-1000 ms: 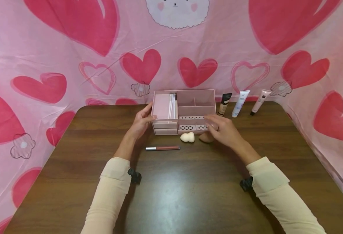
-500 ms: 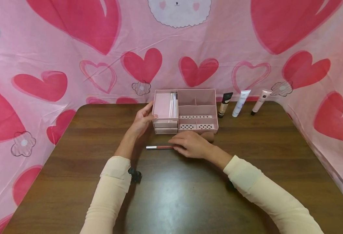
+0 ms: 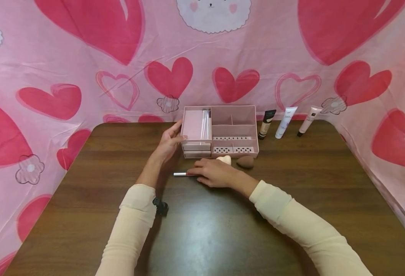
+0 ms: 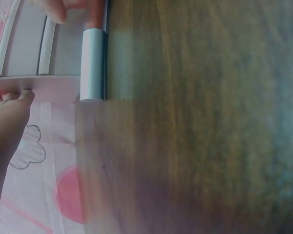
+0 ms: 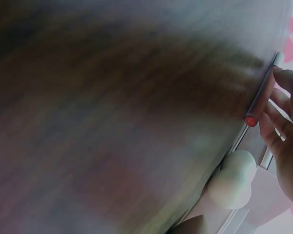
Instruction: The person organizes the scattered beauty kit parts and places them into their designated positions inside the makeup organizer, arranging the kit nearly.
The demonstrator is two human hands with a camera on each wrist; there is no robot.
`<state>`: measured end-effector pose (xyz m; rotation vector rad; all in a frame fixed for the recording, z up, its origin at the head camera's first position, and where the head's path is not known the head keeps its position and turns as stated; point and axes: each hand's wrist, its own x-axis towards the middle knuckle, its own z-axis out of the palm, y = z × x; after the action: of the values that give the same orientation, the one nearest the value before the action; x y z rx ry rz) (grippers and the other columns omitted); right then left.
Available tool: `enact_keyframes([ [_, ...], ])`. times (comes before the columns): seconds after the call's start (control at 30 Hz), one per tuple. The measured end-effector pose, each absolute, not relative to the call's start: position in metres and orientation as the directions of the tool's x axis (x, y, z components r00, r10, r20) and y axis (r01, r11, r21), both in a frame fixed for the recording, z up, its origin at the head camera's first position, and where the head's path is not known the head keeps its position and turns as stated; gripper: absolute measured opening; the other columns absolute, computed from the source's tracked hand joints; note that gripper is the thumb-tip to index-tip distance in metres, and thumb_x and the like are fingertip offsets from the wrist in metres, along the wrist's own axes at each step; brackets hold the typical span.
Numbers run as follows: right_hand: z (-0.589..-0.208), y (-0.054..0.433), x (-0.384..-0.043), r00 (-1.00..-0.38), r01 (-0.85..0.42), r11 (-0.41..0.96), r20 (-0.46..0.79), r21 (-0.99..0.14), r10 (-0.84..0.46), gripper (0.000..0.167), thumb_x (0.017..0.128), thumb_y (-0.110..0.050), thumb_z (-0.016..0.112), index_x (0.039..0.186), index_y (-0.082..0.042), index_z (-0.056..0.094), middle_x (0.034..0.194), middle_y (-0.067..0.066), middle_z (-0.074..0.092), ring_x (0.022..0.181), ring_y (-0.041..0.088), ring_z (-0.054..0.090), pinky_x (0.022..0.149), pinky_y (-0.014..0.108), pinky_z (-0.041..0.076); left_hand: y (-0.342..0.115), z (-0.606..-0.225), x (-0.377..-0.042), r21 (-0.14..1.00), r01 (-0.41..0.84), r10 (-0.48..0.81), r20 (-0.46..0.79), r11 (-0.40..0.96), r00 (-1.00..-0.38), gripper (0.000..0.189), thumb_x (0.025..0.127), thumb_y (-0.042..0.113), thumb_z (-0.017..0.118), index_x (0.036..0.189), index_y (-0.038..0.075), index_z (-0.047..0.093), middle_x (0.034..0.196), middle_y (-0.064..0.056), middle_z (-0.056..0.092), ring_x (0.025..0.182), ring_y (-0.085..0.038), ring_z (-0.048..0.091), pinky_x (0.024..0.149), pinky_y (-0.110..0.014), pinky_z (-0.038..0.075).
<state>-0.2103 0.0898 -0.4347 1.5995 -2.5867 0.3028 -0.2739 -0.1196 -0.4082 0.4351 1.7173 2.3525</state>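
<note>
Right hand (image 3: pixel 216 173): I pinch slim reddish tube (image 4: pixel 93 53), smooth, silver-capped.
Left hand (image 3: pixel 169 143): I grip boxy pink organizer (image 3: pixel 223 131) by its corner.

Looks like smooth plastic on the box (image 3: pixel 244 115) and tube (image 5: pixel 263 97), shiny metal on the cap (image 4: pixel 92 66), matt foam in the pale sponge (image 5: pixel 233 181), glossy wood across the worktop (image 3: pixel 195 234), creased cloth in the far backdrop (image 3: pixel 202 50).

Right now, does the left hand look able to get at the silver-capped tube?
Likely yes: the silver-capped tube pokes cap-first from the grip of the right hand, and nothing visible blocks the left hand, though that hand would have to leave the pink organizer.
</note>
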Motion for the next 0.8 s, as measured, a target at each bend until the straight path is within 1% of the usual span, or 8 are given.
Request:
enact_keyframes([
  [0.07,-0.4355,0.0875,-0.2107,-0.438,-0.899,0.424,0.165,-0.114,-0.884,0.037,0.097,-0.019,0.066,0.133,-0.021,0.066,0.11,0.002,0.067,0.1,0.018,0.063,0.088,0.035,0.057,-0.1197,-0.4084,-0.2741,0.954,0.011,0.329,0.114,-0.299,-0.937,0.077,0.091,-0.02,0.039,0.161,-0.005,0.008,0.172,-0.018,0.011,0.156,-0.036,0.018,0.108,-0.015,0.045],
  [0.17,-0.4372,0.0844,-0.2109,-0.421,-0.906,0.41,0.149,-0.105,-0.895,0.035,0.098,-0.016,0.063,0.133,-0.021,0.067,0.105,0.002,0.065,0.096,0.017,0.061,0.086,0.032,0.055,-0.12,-0.4084,-0.2742,0.958,0.01,0.334,0.111,-0.288,-0.936,0.078,0.092,-0.02,0.039,0.161,-0.004,0.007,0.172,-0.016,0.009,0.158,-0.034,0.016,0.123,-0.027,0.035],
  [0.23,-0.438,0.083,-0.2107,-0.416,-0.909,0.406,0.142,-0.097,-0.898,0.034,0.1,-0.014,0.061,0.132,-0.021,0.068,0.103,0.002,0.064,0.094,0.016,0.061,0.084,0.031,0.055,-0.1202,-0.4084,-0.2741,0.958,0.008,0.333,0.108,-0.287,-0.937,0.078,0.092,-0.019,0.04,0.161,-0.004,0.007,0.172,-0.016,0.008,0.158,-0.033,0.016,0.127,-0.034,0.027],
  [0.3,-0.4386,0.0821,-0.2105,-0.413,-0.911,0.403,0.145,-0.09,-0.899,0.034,0.1,-0.013,0.061,0.131,-0.021,0.068,0.101,0.002,0.063,0.092,0.016,0.06,0.083,0.03,0.054,-0.1202,-0.4085,-0.2743,0.958,0.009,0.333,0.109,-0.287,-0.937,0.078,0.092,-0.019,0.04,0.161,-0.004,0.007,0.172,-0.016,0.008,0.158,-0.033,0.015,0.128,-0.036,0.025],
  [0.4,-0.4388,0.0816,-0.2103,-0.409,-0.912,0.402,0.16,-0.078,-0.898,0.034,0.098,-0.011,0.063,0.13,-0.021,0.069,0.1,0.002,0.062,0.09,0.016,0.06,0.082,0.03,0.055,-0.1198,-0.4088,-0.2745,0.957,0.01,0.33,0.11,-0.289,-0.938,0.078,0.092,-0.018,0.041,0.161,-0.003,0.009,0.172,-0.016,0.011,0.157,-0.032,0.017,0.125,-0.029,0.031],
  [0.57,-0.4389,0.0815,-0.2102,-0.402,-0.915,0.396,0.175,-0.069,-0.899,0.035,0.097,-0.009,0.064,0.129,-0.021,0.07,0.099,0.002,0.062,0.089,0.016,0.06,0.082,0.03,0.055,-0.1196,-0.4094,-0.2747,0.954,0.02,0.326,0.122,-0.298,-0.937,0.077,0.091,-0.018,0.04,0.161,-0.004,0.01,0.171,-0.017,0.013,0.156,-0.033,0.018,0.11,-0.015,0.042],
  [0.67,-0.4385,0.0817,-0.2101,-0.404,-0.915,0.398,0.174,-0.071,-0.898,0.036,0.097,-0.009,0.064,0.129,-0.021,0.07,0.099,0.002,0.062,0.089,0.016,0.06,0.081,0.03,0.055,-0.1193,-0.4094,-0.2743,0.952,0.022,0.323,0.125,-0.306,-0.938,0.077,0.091,-0.019,0.04,0.161,-0.005,0.01,0.171,-0.018,0.013,0.156,-0.034,0.019,0.103,-0.012,0.044],
  [0.8,-0.4366,0.0827,-0.2107,-0.409,-0.913,0.404,0.166,-0.065,-0.897,0.037,0.096,-0.008,0.064,0.13,-0.022,0.07,0.102,0.003,0.063,0.092,0.017,0.061,0.084,0.03,0.056,-0.1186,-0.4096,-0.2743,0.95,0.021,0.323,0.127,-0.312,-0.938,0.077,0.091,-0.019,0.039,0.16,-0.005,0.01,0.171,-0.018,0.012,0.156,-0.035,0.018,0.099,-0.01,0.045],
])
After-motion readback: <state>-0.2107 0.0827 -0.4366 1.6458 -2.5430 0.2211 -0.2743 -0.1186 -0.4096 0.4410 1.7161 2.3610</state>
